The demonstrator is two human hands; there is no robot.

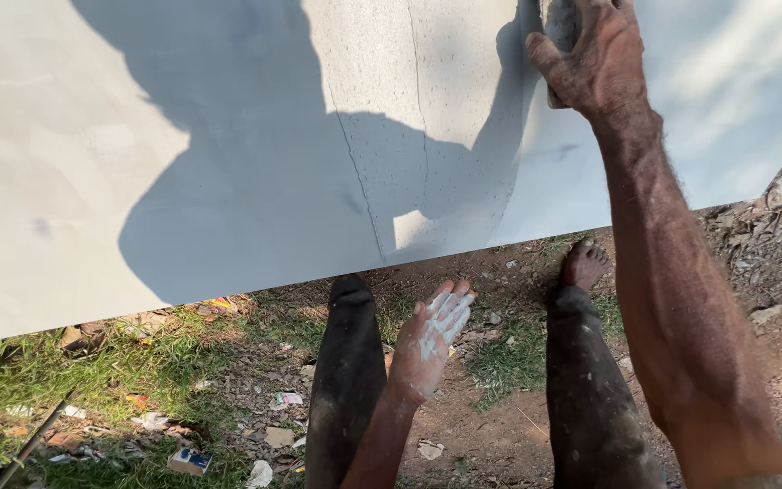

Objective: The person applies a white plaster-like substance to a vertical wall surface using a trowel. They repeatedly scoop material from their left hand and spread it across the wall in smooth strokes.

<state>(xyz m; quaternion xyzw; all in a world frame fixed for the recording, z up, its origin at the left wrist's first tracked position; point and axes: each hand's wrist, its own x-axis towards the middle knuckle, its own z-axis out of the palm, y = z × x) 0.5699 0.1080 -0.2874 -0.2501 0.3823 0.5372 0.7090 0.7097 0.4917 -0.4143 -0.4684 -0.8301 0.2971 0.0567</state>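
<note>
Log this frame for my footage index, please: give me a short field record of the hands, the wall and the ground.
right hand: raised, pressing a small pad flat against the wall
left hand: open, palm smeared white, holding nothing, hanging low between the legs
wall: smooth pale grey, thin cracks, person's shadow across it
ground: dirt, grass patches, scattered litter
feet: bare right foot visible near the wall base

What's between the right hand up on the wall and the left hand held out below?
In the head view, only pale plastered wall, its bottom edge, then bare dirt ground lie between the right hand and the left hand.
</note>
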